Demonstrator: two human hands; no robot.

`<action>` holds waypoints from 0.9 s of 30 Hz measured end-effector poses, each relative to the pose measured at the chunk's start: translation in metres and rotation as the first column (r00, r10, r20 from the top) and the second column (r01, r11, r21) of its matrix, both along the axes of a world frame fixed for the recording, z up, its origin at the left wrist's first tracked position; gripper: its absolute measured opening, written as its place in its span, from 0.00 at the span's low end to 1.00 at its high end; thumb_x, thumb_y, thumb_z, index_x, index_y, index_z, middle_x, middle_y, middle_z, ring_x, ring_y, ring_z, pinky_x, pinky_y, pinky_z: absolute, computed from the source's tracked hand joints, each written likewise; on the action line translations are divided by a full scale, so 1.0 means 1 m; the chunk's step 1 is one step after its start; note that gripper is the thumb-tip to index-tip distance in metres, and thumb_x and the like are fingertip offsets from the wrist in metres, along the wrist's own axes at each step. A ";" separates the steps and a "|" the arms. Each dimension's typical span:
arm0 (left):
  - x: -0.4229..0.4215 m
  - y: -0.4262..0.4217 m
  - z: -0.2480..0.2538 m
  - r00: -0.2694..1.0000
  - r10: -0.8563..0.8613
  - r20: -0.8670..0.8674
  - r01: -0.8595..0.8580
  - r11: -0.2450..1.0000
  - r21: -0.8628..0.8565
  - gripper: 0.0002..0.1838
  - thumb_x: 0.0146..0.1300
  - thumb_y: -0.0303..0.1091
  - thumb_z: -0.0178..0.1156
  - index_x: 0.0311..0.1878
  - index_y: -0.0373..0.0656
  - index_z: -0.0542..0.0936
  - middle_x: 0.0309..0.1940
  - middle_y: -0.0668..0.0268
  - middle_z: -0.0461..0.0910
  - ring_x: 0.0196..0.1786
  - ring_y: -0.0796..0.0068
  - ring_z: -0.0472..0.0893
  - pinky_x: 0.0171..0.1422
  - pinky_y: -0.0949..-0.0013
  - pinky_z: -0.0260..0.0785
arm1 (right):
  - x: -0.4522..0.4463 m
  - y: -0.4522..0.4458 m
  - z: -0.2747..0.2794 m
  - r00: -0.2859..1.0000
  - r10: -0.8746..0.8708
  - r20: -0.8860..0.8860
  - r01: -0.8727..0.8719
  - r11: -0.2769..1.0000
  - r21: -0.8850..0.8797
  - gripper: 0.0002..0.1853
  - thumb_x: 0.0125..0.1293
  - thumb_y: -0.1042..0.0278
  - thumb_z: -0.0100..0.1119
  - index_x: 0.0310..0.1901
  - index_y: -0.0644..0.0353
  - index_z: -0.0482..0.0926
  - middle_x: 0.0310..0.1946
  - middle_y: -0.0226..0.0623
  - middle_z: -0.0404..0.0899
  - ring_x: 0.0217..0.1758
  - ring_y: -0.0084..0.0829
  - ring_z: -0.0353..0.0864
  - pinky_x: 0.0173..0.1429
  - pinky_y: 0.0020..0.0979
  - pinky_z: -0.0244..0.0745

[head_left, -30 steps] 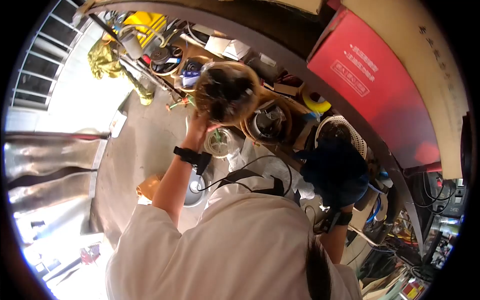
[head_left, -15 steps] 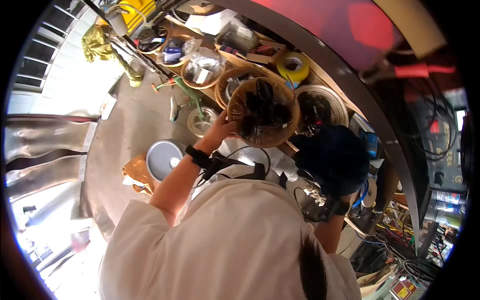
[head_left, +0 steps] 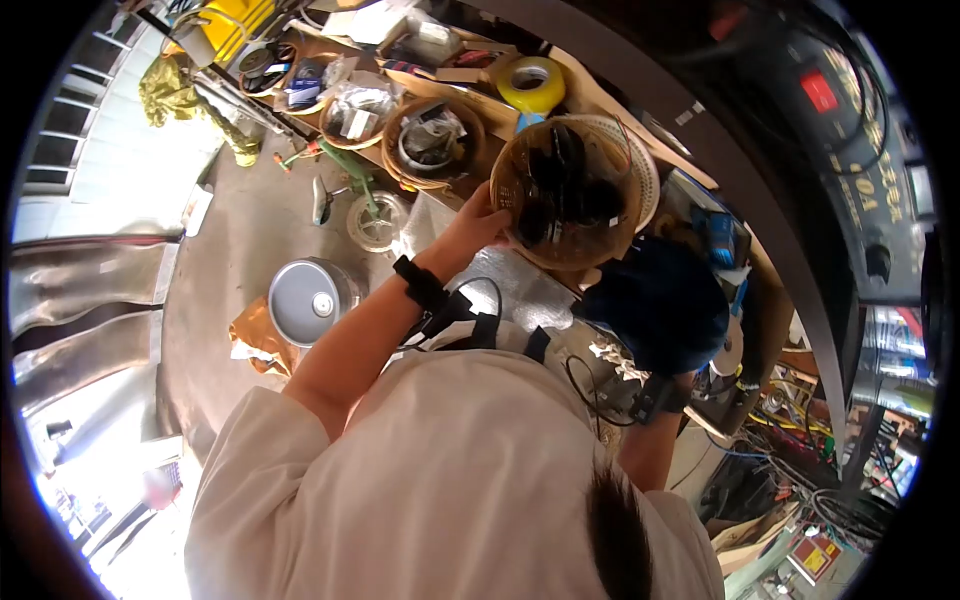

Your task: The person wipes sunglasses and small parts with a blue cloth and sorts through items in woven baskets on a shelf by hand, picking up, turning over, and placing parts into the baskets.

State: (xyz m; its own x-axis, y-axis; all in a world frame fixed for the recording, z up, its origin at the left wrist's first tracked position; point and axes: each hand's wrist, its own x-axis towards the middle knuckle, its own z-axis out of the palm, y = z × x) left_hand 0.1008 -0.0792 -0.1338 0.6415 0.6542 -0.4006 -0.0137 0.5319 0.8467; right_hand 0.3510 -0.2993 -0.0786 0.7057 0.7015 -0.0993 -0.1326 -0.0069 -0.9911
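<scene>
My left hand grips the near-left rim of a round brown basket, with fingers closed round its edge. Inside the basket lie several dark, rounded objects whose kind I cannot make out. It is held over a white woven basket, covering most of it. On the other side, a dark blue cloth-like item covers my right hand, so its fingers are hidden. Only the right forearm and a black wrist device show.
Baskets of parts line the bench, with a yellow tape roll behind. A grey round-topped bucket and brown bag are on the floor at left. A dark beam runs along the right; tangled cables lie below.
My left hand has carried the brown basket to the right, from beside the white woven basket to over it. A basket of grey parts is now uncovered. My view has shifted too.
</scene>
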 end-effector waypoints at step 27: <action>0.069 0.031 -0.050 0.992 0.124 -0.015 -0.125 0.985 -0.120 0.22 0.65 0.27 0.54 0.61 0.44 0.62 0.42 0.61 0.77 0.41 0.70 0.81 0.47 0.65 0.81 | 0.013 -0.035 -0.010 0.997 -0.028 -0.073 0.031 0.999 0.030 0.23 0.60 0.69 0.60 0.56 0.65 0.71 0.50 0.39 0.78 0.49 0.33 0.79 0.51 0.29 0.76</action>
